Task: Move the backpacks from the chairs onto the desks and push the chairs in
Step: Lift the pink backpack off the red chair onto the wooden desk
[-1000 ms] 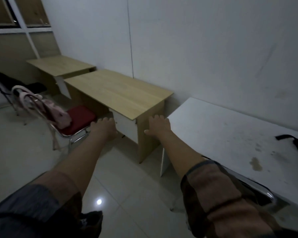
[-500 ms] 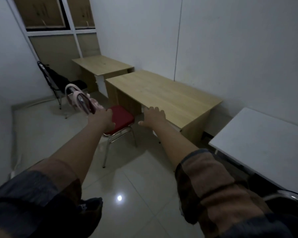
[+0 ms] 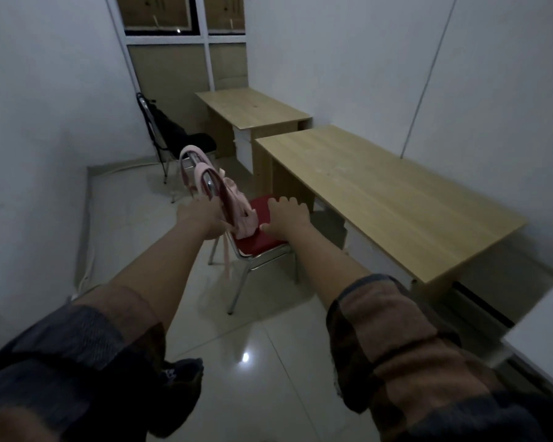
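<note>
Both hands now reach the red-seated chair, where a second ago they hung in the air short of it with the view still on the white desk. The left hand (image 3: 201, 220) sits at the chrome backrest, just beside the pink backpack (image 3: 237, 204), and its fingers are hidden behind the straps, so I cannot tell whether it is open or already gripping. The right hand (image 3: 286, 216) is spread wide, fingers splayed, hovering over or lightly touching the red chair (image 3: 262, 242) seat just beside the bag's lower edge; it holds nothing. The pink backpack hangs by its straps looped over the backrest, its body drooping onto the seat, one strap dangling toward the floor. The chair stands pulled out from the near wooden desk (image 3: 380, 196), whose top is bare. Beyond it, a black chair (image 3: 186, 141) with a dark backpack (image 3: 170, 126) on it stands by the far wooden desk (image 3: 253, 110), also pulled out. The approach looks finished, and the lift of the pink bag seems to be the step in hand; the looped straps will likely need to clear the backrest before it comes free.
</note>
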